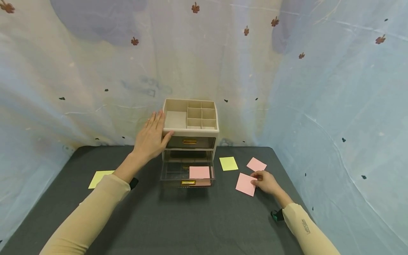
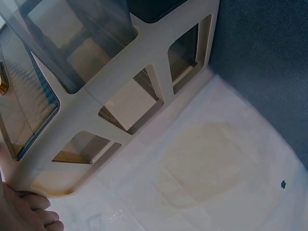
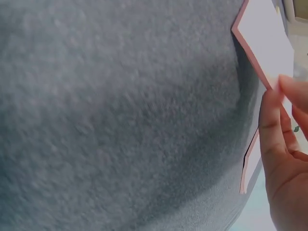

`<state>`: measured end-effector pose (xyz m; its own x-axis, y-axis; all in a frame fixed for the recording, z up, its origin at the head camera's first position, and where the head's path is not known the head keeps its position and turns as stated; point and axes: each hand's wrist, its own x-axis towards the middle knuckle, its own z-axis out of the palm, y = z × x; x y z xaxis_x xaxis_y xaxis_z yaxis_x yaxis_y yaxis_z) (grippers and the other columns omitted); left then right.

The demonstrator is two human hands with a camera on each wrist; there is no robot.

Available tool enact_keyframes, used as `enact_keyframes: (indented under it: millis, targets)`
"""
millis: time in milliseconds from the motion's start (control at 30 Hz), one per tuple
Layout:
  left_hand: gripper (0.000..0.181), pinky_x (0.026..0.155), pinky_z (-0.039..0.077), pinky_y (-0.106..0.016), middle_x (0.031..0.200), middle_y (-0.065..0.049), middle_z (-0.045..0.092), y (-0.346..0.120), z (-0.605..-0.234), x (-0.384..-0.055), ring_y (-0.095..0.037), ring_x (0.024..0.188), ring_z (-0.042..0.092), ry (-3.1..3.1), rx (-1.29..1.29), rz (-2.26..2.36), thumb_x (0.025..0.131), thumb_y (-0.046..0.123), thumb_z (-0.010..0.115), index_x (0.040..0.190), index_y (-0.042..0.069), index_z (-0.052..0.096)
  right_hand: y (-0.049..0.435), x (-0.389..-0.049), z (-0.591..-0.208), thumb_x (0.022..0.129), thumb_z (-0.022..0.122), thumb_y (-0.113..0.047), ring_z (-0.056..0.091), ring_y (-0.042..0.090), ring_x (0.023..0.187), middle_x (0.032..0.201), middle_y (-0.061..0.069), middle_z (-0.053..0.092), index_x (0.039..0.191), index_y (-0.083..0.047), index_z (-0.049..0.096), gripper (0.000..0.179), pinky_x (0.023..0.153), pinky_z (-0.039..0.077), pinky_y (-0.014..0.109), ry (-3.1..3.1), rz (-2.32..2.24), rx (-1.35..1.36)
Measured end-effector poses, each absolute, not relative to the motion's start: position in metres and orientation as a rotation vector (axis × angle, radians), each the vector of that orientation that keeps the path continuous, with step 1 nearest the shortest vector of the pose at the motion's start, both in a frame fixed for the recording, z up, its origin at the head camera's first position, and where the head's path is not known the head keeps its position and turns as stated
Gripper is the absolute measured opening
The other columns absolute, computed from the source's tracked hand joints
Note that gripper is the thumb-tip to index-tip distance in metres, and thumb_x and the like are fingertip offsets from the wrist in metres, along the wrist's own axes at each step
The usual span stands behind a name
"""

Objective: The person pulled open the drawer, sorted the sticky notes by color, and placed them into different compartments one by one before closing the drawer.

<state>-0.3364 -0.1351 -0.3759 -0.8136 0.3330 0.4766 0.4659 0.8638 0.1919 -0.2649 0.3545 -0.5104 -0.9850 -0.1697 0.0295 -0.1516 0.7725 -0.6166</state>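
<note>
My left hand [image 1: 150, 136] lies with straight fingers along the left side of a cream desktop drawer organizer [image 1: 191, 132], thumb at its front top edge. In the left wrist view, those fingers [image 2: 41, 211] touch the cream frame's corner. The organizer's lower clear drawer [image 1: 172, 173] is pulled out, and a pink sticky note pad [image 1: 199, 172] sits in its right part. My right hand [image 1: 266, 182] pinches another pink sticky note pad [image 1: 244, 184] by its right edge, thumb on top. The right wrist view shows this held pad [image 3: 262, 41] tilted, a shadow under it.
A third pink pad [image 1: 256, 164] lies just behind my right hand. Between it and the organizer is a yellow sticky note pad [image 1: 228, 163]. Another yellow pad [image 1: 99, 178] lies left, partly behind my left forearm. A patterned curtain [image 1: 242, 71] hangs behind the dark table [image 1: 204, 223].
</note>
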Motion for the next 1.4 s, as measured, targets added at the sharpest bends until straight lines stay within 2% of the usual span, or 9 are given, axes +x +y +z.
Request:
enact_keyframes:
  millis: [133,267,433,767,1033,1133,1233,1400]
  targets:
    - [0.084,0.127,0.018,-0.056,0.172,-0.019,0.013,-0.135,-0.377,-0.337,-0.036,0.160,0.009,-2.599,-0.586,-0.418,0.109,0.053,0.044,0.166,-0.002,0.013,0.350,-0.259,-0.509,0.100,0.067,-0.003,0.063,0.017,0.074,0.089,0.011,0.071,0.112,0.005,0.072,0.015,0.064,0.051,0.027,2.928,-1.111,-0.214]
    - [0.084,0.126,0.019,-0.057,0.172,-0.019,0.013,-0.135,-0.378,-0.338,-0.039,0.159,0.012,-2.595,-0.590,-0.416,0.110,0.053,0.042,0.166,-0.002,0.013,0.347,-0.255,-0.507,0.103,0.062,-0.002,0.062,0.025,0.072,0.083,0.011,0.068,0.113,0.004,0.072,0.015,0.060,0.047,0.025,2.914,-1.182,-0.165]
    - [0.084,0.127,0.019,-0.057,0.172,-0.018,0.013,-0.134,-0.379,-0.337,-0.039,0.159,0.013,-2.600,-0.587,-0.423,0.110,0.054,0.042,0.166,-0.001,0.013,0.342,-0.250,-0.505,0.104,0.061,-0.002,0.065,0.032,0.077,0.084,0.014,0.067,0.112,0.002,0.072,0.015,0.063,0.051,0.026,2.875,-1.260,-0.116]
    - [0.085,0.127,0.018,-0.056,0.173,-0.017,0.011,-0.134,-0.379,-0.336,-0.034,0.160,0.007,-2.604,-0.586,-0.436,0.109,0.055,0.042,0.166,0.001,0.010,0.330,-0.246,-0.499,0.104,0.060,-0.001,0.066,0.025,0.078,0.092,0.015,0.069,0.114,0.006,0.071,0.017,0.072,0.060,0.038,2.816,-1.446,-0.071]
    - [0.085,0.127,0.017,-0.056,0.173,-0.017,0.010,-0.134,-0.379,-0.335,-0.036,0.160,0.008,-2.605,-0.593,-0.456,0.110,0.055,0.041,0.166,-0.001,0.011,0.321,-0.249,-0.490,0.104,0.061,-0.002,0.070,0.029,0.083,0.100,0.018,0.070,0.119,0.009,0.069,0.020,0.078,0.063,0.040,2.785,-1.596,-0.037]
    - [0.085,0.128,0.016,-0.056,0.173,-0.017,0.009,-0.134,-0.378,-0.335,-0.034,0.160,0.005,-2.608,-0.592,-0.464,0.109,0.056,0.041,0.166,0.000,0.011,0.315,-0.251,-0.485,0.104,0.062,-0.003,0.069,0.028,0.084,0.101,0.017,0.070,0.120,0.007,0.070,0.020,0.079,0.063,0.038,2.790,-1.639,-0.012]
    - [0.085,0.127,0.016,-0.056,0.173,-0.017,0.010,-0.134,-0.378,-0.335,-0.035,0.160,0.006,-2.608,-0.588,-0.465,0.109,0.055,0.041,0.166,0.000,0.010,0.308,-0.252,-0.479,0.104,0.062,-0.004,0.069,0.031,0.085,0.101,0.018,0.070,0.120,0.007,0.070,0.021,0.076,0.061,0.029,2.776,-1.700,0.011]
    - [0.085,0.127,0.017,-0.056,0.173,-0.017,0.010,-0.134,-0.377,-0.334,-0.035,0.160,0.006,-2.618,-0.582,-0.459,0.109,0.055,0.041,0.166,0.001,0.009,0.297,-0.252,-0.468,0.104,0.063,-0.004,0.069,0.023,0.082,0.105,0.020,0.070,0.122,0.009,0.069,0.023,0.071,0.057,0.019,2.743,-1.819,0.025]
